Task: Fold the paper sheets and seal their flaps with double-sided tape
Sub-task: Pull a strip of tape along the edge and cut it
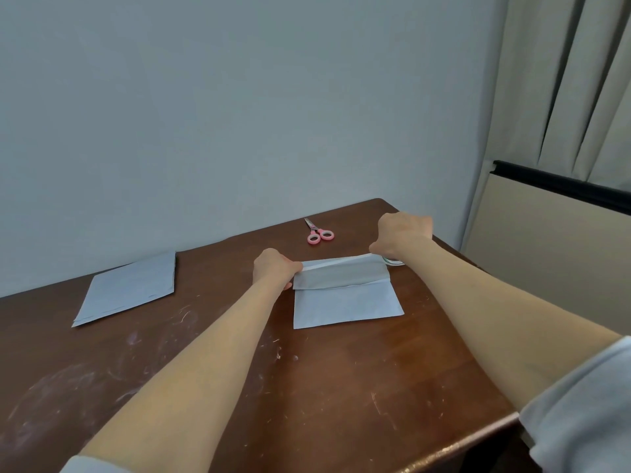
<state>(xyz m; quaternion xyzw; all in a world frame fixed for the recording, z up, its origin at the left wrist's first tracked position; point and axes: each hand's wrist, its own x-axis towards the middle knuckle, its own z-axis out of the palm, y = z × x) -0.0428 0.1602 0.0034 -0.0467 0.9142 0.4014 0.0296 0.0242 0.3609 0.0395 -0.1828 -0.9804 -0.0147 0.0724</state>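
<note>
A pale blue paper sheet (346, 303) lies on the brown table, its far part folded toward me as a flap (339, 276). A white strip runs along the flap's far edge. My left hand (273, 268) pinches the flap's left end. At the flap's right end my right hand (403, 233) pinches the edge with curled fingers. A roll of tape (394, 262) peeks out from under my right wrist, mostly hidden.
A stack of pale blue sheets (131, 290) lies on the left of the wooden table (307, 387). Pink-handled scissors (319, 233) rest near the far edge by the wall. A curtain and a beige panel stand to the right.
</note>
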